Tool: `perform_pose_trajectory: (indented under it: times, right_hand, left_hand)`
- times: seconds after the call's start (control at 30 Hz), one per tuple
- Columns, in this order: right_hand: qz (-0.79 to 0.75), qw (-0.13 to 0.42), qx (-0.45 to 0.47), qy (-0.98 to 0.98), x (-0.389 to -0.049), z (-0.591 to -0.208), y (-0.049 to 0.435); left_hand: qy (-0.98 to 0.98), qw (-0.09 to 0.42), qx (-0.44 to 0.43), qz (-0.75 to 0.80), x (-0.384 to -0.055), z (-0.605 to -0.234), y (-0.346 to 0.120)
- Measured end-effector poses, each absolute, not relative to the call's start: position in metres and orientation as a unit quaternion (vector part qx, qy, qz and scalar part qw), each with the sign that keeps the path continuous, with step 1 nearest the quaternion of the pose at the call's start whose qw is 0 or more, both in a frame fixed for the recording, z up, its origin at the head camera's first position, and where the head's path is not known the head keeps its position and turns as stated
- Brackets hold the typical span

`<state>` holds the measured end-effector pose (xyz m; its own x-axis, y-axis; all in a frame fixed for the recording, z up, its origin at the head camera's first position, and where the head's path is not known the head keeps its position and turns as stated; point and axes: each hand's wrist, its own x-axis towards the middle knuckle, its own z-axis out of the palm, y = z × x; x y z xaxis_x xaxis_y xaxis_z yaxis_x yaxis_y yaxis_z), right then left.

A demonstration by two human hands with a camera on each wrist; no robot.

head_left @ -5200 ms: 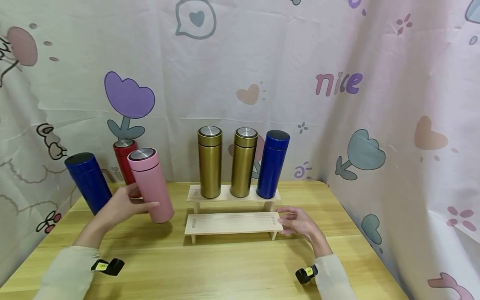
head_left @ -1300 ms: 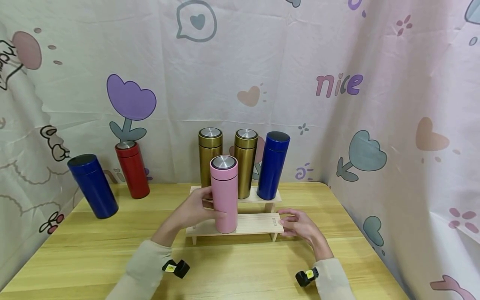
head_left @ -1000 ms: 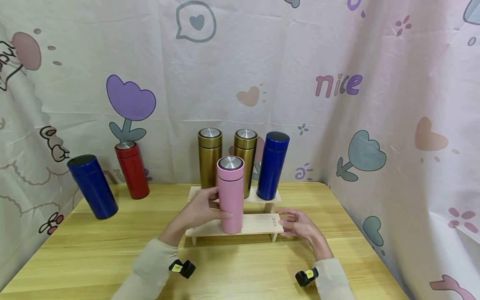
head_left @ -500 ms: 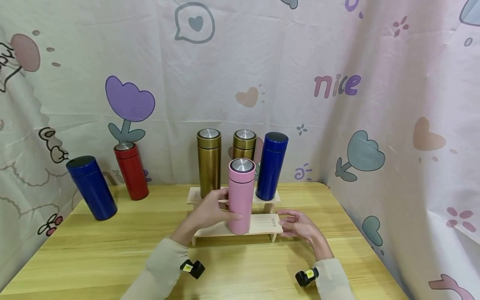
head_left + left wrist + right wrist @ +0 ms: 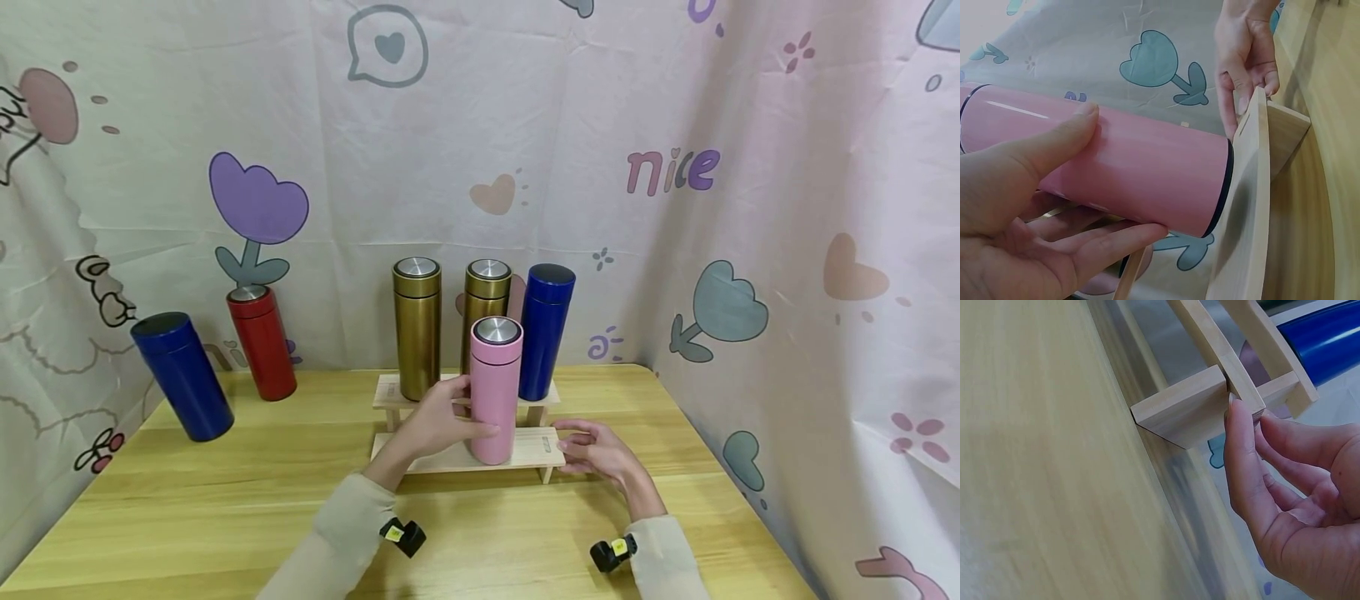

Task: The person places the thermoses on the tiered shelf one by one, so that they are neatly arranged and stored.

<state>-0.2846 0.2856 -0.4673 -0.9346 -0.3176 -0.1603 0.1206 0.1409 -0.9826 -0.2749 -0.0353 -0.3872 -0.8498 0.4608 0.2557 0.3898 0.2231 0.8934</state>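
Note:
My left hand (image 5: 437,421) grips a pink thermos bottle (image 5: 497,392) with a steel-topped lid, thumb on the near side and fingers behind. The bottle is upright, its base close over the lower step of a small two-tier wooden stand (image 5: 536,447). In the left wrist view, the black-edged base of the pink bottle (image 5: 1147,169) faces the bare board. My right hand (image 5: 600,452) pinches the right end of that lower step; the right wrist view shows thumb and finger at the board's corner (image 5: 1244,387).
On the upper step stand a gold thermos (image 5: 417,333), a second gold thermos (image 5: 487,287) partly hidden by the pink one, and a blue thermos (image 5: 546,333). A red thermos (image 5: 262,346) and another blue thermos (image 5: 183,379) stand on the wooden table (image 5: 187,517) at left. A printed curtain (image 5: 570,108) hangs behind.
My left hand has carried the pink bottle from beside the red one at left to over the lower step, then rightward along it. My right hand has stayed at the step's end.

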Motion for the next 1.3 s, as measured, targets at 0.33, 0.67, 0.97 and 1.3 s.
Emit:
perform_pose_trajectory:
  times: [0.33, 0.67, 0.97, 1.3]
  right_hand:
    - [-0.651, 0.167, -0.064, 0.738, -0.284, -0.468, 0.285]
    - [-0.649, 0.166, -0.054, 0.741, -0.283, -0.468, 0.283]
    - [-0.642, 0.157, -0.049, 0.749, -0.283, -0.469, 0.283]
    - [-0.647, 0.158, -0.052, 0.745, -0.283, -0.469, 0.284]
  left_hand:
    - [0.781, 0.022, 0.279, 0.558, -0.279, -0.390, -0.019]
    - [0.770, 0.029, 0.283, 0.571, -0.280, -0.394, -0.004]
    - [0.760, 0.046, 0.278, 0.586, -0.282, -0.396, 0.010]
    - [0.758, 0.049, 0.275, 0.590, -0.280, -0.397, 0.018]
